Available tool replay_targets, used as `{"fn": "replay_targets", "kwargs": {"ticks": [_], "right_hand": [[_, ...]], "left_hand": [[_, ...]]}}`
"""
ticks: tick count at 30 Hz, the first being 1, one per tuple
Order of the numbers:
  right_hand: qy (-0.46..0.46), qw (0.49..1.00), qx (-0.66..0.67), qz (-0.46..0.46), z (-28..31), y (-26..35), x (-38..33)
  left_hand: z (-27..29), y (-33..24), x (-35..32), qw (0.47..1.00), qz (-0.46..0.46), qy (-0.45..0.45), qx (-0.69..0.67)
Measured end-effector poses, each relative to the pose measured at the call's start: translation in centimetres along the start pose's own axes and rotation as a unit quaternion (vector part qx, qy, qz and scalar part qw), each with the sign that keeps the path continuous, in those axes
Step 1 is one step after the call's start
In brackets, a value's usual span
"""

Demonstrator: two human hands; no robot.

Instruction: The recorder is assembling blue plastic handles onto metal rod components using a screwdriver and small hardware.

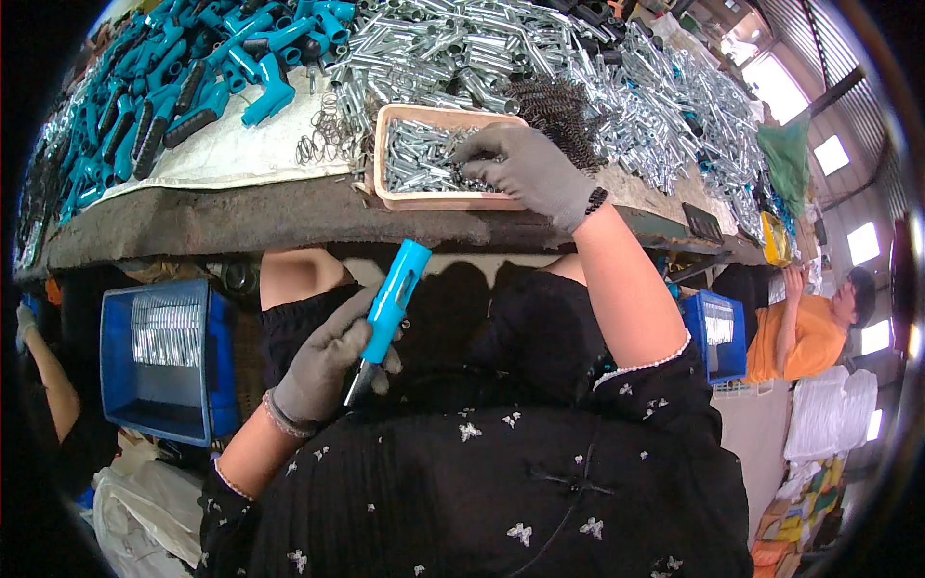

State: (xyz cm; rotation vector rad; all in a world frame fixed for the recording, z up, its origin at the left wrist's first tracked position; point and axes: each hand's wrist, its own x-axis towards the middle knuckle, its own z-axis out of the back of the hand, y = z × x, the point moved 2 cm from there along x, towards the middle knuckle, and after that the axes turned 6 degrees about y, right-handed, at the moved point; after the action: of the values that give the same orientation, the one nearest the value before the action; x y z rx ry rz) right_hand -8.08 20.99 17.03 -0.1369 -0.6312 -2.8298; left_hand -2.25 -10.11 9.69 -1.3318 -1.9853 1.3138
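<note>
My left hand (328, 361), in a grey glove, is wrapped round a teal plastic tubular handle (397, 294) in front of my lap. The handle is tilted, its slotted end up, and a metal rod (360, 381) sticks out below the fingers. My right hand (530, 171), also gloved, reaches over a shallow pinkish tray (438, 201) at the bench edge. Its fingers are curled down among small silver metal pins (412, 154) in the tray. What the fingertips pinch, if anything, is hidden.
Teal and black handles (270, 91) are heaped at the bench's left; metal tubes (434, 48) fill the middle and right. Dark springs (559, 116) lie beside the tray, wire rings (323, 135) left of it. Blue crates (214, 361) flank me. A person in orange (809, 337) sits at right.
</note>
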Motion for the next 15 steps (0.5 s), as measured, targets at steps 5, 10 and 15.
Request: {"fn": "replay_targets", "kwargs": {"ticks": [5, 10, 15], "right_hand": [[0.077, 0.993, -0.08, 0.024, -1.3, 0.8, 1.5], [0.085, 0.995, -0.046, -0.011, -0.1, -0.3, 0.2], [-0.008, 0.997, 0.034, -0.075, 1.0, -0.9, -1.2]], "left_hand": [[-0.4, -0.6, 0.7, 0.998, -0.039, -0.046, 0.0], [0.4, -1.3, 0.0, 1.0, 0.0, -0.02, 0.009], [0.8, -0.6, 0.1, 0.999, -0.008, -0.023, -0.025]]}}
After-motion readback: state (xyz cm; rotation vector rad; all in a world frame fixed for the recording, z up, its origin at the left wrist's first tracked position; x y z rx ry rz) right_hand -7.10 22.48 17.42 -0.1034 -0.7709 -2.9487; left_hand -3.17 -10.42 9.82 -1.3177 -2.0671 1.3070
